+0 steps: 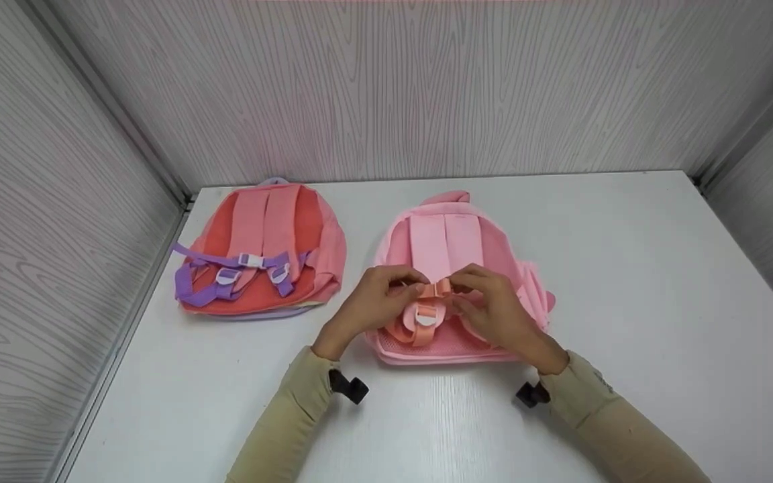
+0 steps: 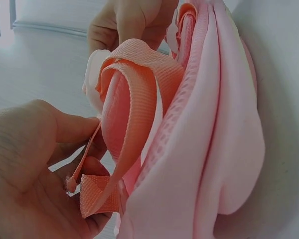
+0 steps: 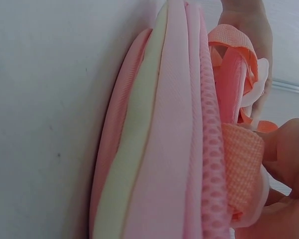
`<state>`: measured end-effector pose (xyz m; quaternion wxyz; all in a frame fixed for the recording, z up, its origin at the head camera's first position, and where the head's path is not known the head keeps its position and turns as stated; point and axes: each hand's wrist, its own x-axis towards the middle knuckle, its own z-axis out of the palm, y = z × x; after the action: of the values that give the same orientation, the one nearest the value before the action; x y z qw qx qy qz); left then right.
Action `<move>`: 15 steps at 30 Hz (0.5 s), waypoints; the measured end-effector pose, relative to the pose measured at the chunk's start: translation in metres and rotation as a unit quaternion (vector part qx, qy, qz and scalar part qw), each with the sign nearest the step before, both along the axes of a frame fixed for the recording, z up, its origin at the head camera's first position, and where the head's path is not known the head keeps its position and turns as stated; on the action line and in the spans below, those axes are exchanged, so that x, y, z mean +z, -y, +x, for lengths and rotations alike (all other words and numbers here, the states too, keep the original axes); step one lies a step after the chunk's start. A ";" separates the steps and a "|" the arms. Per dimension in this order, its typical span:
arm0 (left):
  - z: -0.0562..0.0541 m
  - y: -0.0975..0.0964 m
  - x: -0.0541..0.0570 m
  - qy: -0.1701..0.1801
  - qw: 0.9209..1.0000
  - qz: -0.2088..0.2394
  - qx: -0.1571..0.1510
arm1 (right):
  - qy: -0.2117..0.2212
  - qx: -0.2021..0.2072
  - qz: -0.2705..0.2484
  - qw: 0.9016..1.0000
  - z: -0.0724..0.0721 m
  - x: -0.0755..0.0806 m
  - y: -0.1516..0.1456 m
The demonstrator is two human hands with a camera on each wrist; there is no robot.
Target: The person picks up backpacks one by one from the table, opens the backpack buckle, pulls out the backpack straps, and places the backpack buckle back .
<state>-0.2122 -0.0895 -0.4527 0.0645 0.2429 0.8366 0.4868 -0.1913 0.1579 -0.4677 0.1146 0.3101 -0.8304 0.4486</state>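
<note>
Left hand + right hand pinching orange strap, fingers curled in | likely handling light, floppy | hold: flat, near ends

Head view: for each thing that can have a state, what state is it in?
Pink backpack, lying with shoulder straps upward
Orange webbing, gathered between both hands
White buckle, threaded with orange webbing
Left hand, pinching the orange webbing
Right hand, holding the orange webbing
Coral backpack, lying with shoulder straps upward, untouched
Purple webbing, apparently joined by a white clip, one end loose
</note>
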 end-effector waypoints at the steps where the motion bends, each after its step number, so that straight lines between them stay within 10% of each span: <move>1: 0.000 0.000 0.000 0.001 1.000 0.001 0.001 | -0.001 0.000 0.000 1.000 0.000 0.000 0.000; 15: 0.003 -0.009 -0.003 0.017 1.000 0.008 0.012 | -0.007 0.005 -0.001 1.000 -0.001 -0.003 0.002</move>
<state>-0.2091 -0.0807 -0.4561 0.0708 0.2250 0.8346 0.4978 -0.1925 0.1562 -0.4711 0.1190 0.3171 -0.8275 0.4479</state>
